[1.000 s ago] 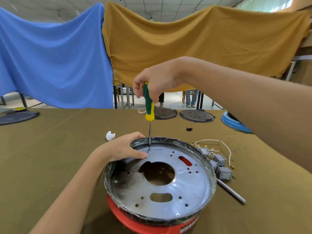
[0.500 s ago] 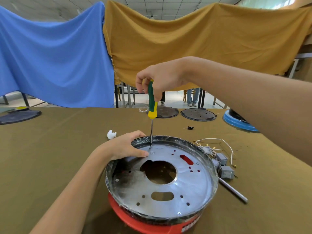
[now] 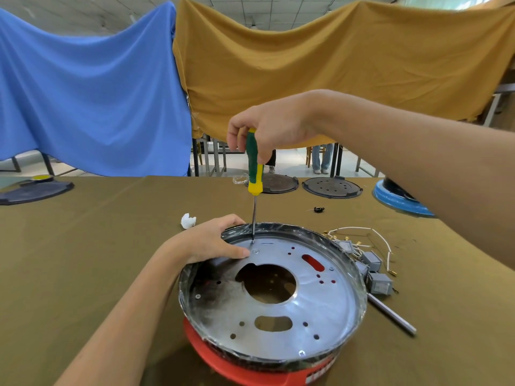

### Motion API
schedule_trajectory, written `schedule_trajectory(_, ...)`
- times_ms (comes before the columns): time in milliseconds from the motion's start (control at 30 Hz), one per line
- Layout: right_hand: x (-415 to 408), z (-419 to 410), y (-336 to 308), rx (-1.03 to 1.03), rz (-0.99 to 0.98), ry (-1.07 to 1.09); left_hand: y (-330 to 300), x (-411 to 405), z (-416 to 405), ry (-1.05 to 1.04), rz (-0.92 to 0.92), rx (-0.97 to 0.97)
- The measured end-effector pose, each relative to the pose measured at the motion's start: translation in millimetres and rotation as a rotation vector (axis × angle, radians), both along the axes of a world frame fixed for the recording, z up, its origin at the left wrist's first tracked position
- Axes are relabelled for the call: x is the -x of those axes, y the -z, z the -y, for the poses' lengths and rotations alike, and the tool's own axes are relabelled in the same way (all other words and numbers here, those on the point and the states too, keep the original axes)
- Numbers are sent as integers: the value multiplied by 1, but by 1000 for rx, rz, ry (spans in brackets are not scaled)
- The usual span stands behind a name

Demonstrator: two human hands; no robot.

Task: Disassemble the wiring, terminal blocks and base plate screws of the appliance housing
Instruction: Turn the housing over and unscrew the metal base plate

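The round appliance housing [image 3: 342, 358], red below, lies upside down with its silver base plate [image 3: 320, 310] facing up. My right hand [image 3: 267, 129] grips the green and yellow screwdriver [image 3: 254, 165] upright, its tip on a screw [image 3: 252, 242] at the plate's far rim. My left hand [image 3: 209, 240] holds the housing's far left rim, thumb lying on the plate beside that screw. Removed grey terminal blocks [image 3: 379, 282] with white wires [image 3: 370, 238] lie on the cloth to the right of the housing.
A metal rod [image 3: 393, 316] lies right of the housing. A white crumpled scrap [image 3: 188, 220] and a small black part [image 3: 318, 209] sit behind it. Dark round plates [image 3: 331, 187], a blue housing [image 3: 401, 201] and a dark lid [image 3: 36, 190] lie along the table's far edge.
The view has shifted slightly. My right hand has turned a little on the screwdriver handle; the tip stays on the same screw and my left hand keeps its hold.
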State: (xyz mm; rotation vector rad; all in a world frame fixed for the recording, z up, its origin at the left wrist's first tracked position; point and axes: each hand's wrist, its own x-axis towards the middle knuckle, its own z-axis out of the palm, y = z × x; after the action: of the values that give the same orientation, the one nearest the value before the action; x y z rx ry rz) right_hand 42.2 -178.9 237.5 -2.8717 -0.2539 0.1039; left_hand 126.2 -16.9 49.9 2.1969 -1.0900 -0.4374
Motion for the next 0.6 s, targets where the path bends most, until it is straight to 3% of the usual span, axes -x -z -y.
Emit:
schedule_trajectory(67, -3, -4, 2, 101, 19, 62, 0, 0, 0, -2, -5, 1)
schedule_trajectory(133, -6, -9, 7, 403, 86, 148, 0, 1, 0, -4, -6, 1)
schedule_trajectory(200, -11, -10, 12, 547, 197, 167, 0, 1, 0, -2, -3, 2)
schedule_trajectory(300, -13, -9, 11, 395, 208, 46, 0, 0, 0, 12, -22, 11)
schedule_trajectory(400, -5, -9, 3, 46, 60, 7, 0, 0, 0, 19, -17, 10)
schedule_trajectory(467, -2, -10, 2, -73, -15, 18, 0, 0, 0, 23, -20, 21)
schedule_trajectory(533, -4, -12, 3, 47, 17, 68, 0, 1, 0, 21, -27, 21)
schedule_trajectory(600, -7, -15, 5, 305, 50, 163, 0, 1, 0, 16, -29, 18)
